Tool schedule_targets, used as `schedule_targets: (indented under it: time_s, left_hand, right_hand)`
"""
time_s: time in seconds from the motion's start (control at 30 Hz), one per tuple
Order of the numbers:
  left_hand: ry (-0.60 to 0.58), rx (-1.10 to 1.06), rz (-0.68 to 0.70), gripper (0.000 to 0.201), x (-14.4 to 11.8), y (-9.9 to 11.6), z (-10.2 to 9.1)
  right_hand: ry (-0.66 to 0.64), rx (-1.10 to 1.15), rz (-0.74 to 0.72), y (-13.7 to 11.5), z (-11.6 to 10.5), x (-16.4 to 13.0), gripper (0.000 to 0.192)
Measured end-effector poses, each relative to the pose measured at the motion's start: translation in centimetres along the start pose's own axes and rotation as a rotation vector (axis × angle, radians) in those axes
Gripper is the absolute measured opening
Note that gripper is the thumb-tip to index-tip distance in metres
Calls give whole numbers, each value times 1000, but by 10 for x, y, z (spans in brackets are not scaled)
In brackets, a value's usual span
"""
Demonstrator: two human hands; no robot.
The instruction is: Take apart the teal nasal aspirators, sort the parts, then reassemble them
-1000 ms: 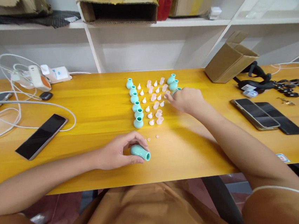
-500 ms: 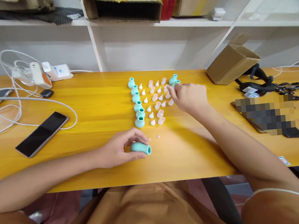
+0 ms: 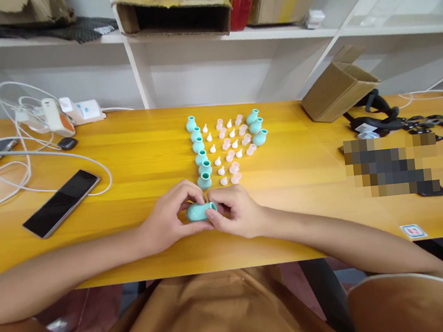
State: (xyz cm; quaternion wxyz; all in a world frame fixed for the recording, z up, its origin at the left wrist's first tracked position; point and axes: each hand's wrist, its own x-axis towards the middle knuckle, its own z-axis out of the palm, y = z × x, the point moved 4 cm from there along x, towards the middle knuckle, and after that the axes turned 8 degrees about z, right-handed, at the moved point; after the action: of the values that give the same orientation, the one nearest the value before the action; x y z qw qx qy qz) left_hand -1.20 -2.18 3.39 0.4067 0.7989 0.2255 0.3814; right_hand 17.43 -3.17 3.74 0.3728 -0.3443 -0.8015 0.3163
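Over the table's front part, my left hand (image 3: 167, 213) is closed around a small turquoise vase (image 3: 198, 212) that lies on its side, mouth to the right. My right hand (image 3: 235, 210) meets it there, thumb and fingers pinched at the vase's rim; anything small between those fingers is hidden. Beyond the hands runs a column of several upright turquoise vases (image 3: 204, 180). Beside it stand rows of small white bulb-shaped pieces (image 3: 221, 171) and translucent pink cup-like pieces (image 3: 234, 167). Three more turquoise vases (image 3: 259, 137) form a short column on the right.
A phone (image 3: 61, 203) lies at left, near tangled white cables (image 3: 27, 158) and chargers (image 3: 57, 118). At right are an open cardboard box (image 3: 337, 89), a black strap-like device (image 3: 381, 116) and a blurred dark item (image 3: 394, 167). White shelves (image 3: 271, 33) with boxes stand behind.
My right hand has come back from the right-hand vase column to the mouth of the held vase, uncovering three vases there. The two tiny rings on the table are now hidden from view.
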Motion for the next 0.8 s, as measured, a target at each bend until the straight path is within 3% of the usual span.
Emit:
schedule_targets:
  time_s: [0.2, 0.33, 0.4, 0.47, 0.57, 0.6, 0.67, 0.8]
  left_hand:
    - [-24, 107, 64, 36, -2, 3, 0]
    - [49, 13, 121, 66, -3, -1, -2]
    - [65, 16, 194, 64, -3, -3, -5]
    - [55, 51, 272, 45, -2, -5, -7]
    - [22, 124, 355, 25, 0, -11, -9]
    - [12, 144, 371, 22, 1, -14, -9]
    - [0, 164, 387, 18, 2, -19, -9]
    - [7, 161, 352, 13, 5, -26, -9]
  right_hand:
    - [-81, 7, 44, 0, 8, -3, 29]
    - [21, -9, -91, -6, -10, 3, 36]
    - [130, -80, -116, -5, -36, 9, 42]
    - [281, -198, -78, 2, -76, 16, 49]
    - [488, -412, 115, 25, -147, 20, 56]
    - [466, -503, 219, 36, -166, 22, 57]
    - [245, -679, 461, 62, -190, 23, 56]
    - [-45, -1031, 792, 103, -201, 20, 50]
